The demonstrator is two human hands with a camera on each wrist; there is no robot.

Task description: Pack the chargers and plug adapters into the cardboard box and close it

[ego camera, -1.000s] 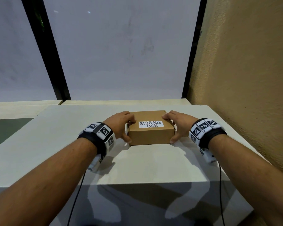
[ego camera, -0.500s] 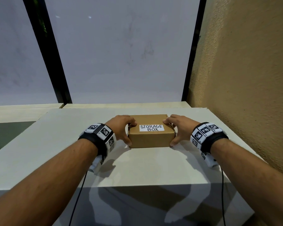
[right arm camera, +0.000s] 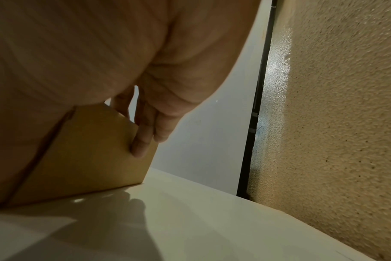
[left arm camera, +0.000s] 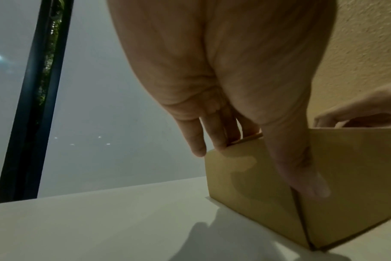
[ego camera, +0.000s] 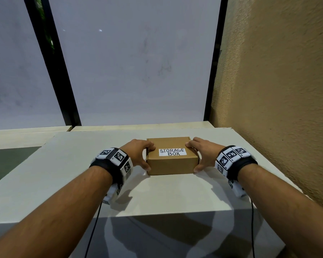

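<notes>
Closed cardboard box (ego camera: 172, 161), centre of frame, gripped at its sides by left hand (ego camera: 138, 153) and right hand (ego camera: 203, 155).

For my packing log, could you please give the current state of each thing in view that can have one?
cardboard box: closed, lid flat, label up, resting on the table.
left hand: grips the box's left end, thumb on the front corner.
right hand: grips the box's right end, thumb low at the front.
chargers and plug adapters: none visible.
</notes>
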